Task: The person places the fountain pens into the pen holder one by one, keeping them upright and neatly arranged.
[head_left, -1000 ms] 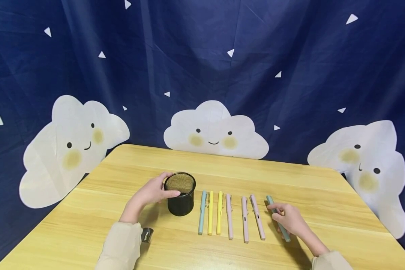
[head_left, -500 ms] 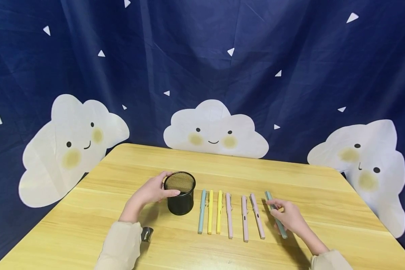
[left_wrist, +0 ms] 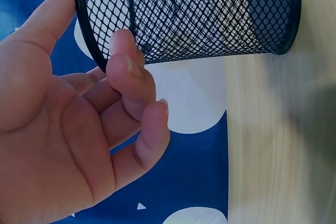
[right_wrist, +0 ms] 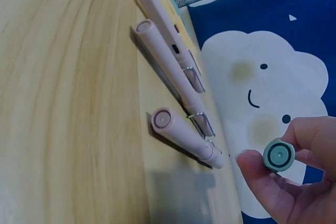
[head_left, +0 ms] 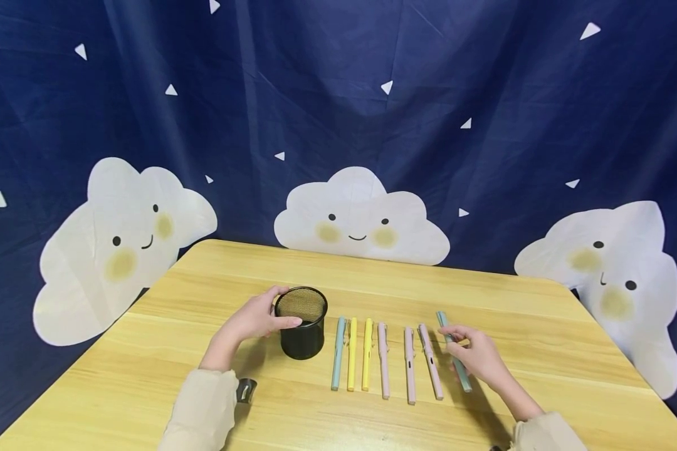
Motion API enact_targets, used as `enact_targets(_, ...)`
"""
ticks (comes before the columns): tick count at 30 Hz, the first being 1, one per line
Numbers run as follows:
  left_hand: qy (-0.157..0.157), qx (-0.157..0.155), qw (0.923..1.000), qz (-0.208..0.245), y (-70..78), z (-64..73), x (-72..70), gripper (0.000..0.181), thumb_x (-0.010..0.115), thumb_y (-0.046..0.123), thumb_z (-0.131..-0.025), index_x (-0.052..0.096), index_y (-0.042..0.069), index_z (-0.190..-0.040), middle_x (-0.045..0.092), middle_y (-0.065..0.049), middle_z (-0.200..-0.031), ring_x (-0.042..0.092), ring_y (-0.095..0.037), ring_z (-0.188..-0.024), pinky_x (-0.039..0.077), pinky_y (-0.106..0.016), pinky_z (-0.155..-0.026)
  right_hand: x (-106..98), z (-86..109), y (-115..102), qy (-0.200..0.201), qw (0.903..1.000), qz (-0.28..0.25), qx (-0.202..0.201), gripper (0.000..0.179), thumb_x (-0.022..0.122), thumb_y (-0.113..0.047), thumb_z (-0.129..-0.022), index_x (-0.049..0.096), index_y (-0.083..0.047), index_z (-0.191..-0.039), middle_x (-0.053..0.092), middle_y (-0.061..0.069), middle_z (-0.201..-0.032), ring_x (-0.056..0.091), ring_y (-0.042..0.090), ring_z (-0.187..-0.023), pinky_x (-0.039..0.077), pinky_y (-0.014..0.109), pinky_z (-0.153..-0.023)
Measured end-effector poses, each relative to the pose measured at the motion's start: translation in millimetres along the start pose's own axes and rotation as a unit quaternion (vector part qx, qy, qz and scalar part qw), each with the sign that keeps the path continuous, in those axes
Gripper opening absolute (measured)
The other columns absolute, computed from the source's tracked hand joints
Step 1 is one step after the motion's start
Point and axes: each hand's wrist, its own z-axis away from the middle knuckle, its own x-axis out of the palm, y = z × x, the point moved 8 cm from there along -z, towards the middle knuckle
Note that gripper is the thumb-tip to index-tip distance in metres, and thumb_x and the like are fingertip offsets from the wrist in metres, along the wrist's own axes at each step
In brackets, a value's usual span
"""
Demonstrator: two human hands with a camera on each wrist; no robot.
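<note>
At the left, a black mesh pen cup (head_left: pixel 303 341) stands upright on the table. My left hand (head_left: pixel 255 318) grips its rim, thumb over the edge and fingers along the outside mesh; the left wrist view shows these curled fingers (left_wrist: pixel 152 135). To the right, my right hand (head_left: pixel 478 358) pinches a grey-green pen (head_left: pixel 464 382), which the right wrist view shows end-on between thumb and fingers. Beside it lies a row: three lilac pens (head_left: pixel 430 363), two yellow pens (head_left: pixel 367 357) and a light blue pen (head_left: pixel 337 360) closest to the cup.
Everything lies on a light wooden table (head_left: pixel 338 426). A small black object (head_left: pixel 246 391) shows beside the left sleeve. Behind the table's far edge hangs a dark blue curtain (head_left: pixel 338 81) with smiling white clouds.
My right hand has moved slightly left and away from me with the grey-green pen, closer to the lilac pens. The left hand and the pen cup stay in place.
</note>
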Motion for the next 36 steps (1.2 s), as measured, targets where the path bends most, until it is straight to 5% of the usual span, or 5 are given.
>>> enact_targets(10, 0.013, 0.004, 0.9999, -0.009, 2.2, 0.3, -1.4, 0.072, 0.074, 0.03, -0.073, 0.04, 0.001, -0.129, 0.048, -0.008, -0.065, 0.047, -0.017, -0.049, 0.042, -0.029, -0.048, 3.9, -3.7, -3.5, 0.002, 0.9996, -0.028, -0.008, 0.031, 0.052, 0.001, -0.084, 0.055, 0.006, -0.115, 0.051, 0.02, -0.098, 0.058, 0.028, -0.052, 0.047, 0.036, -0.041)
enact_targets(20, 0.025, 0.013, 0.9993, -0.026, 3.8, 1.1, -3.5, 0.072, 0.075, 0.031, -0.071, 0.041, 0.001, -0.128, 0.048, -0.005, -0.061, 0.047, -0.015, -0.049, 0.041, -0.029, -0.048, 7.4, -9.1, -16.3, 0.003, 0.9989, -0.035, -0.032, 0.03, 0.055, -0.002, -0.086, 0.056, 0.006, -0.114, 0.053, 0.022, -0.103, 0.05, 0.014, -0.049, 0.046, 0.033, -0.041)
enact_targets(36, 0.025, 0.012, 0.9986, -0.044, 0.6, -0.6, -2.7, 0.079, 0.074, 0.033, -0.072, 0.037, -0.001, -0.133, 0.045, -0.003, -0.057, 0.045, -0.014, -0.049, 0.04, -0.029, -0.05, 16.9, -17.3, -32.5, 0.0, 0.9966, -0.071, -0.042, 0.033, 0.058, -0.003, -0.085, 0.053, 0.009, -0.116, 0.053, 0.022, -0.103, 0.06, 0.02, -0.066, 0.05, 0.037, -0.048)
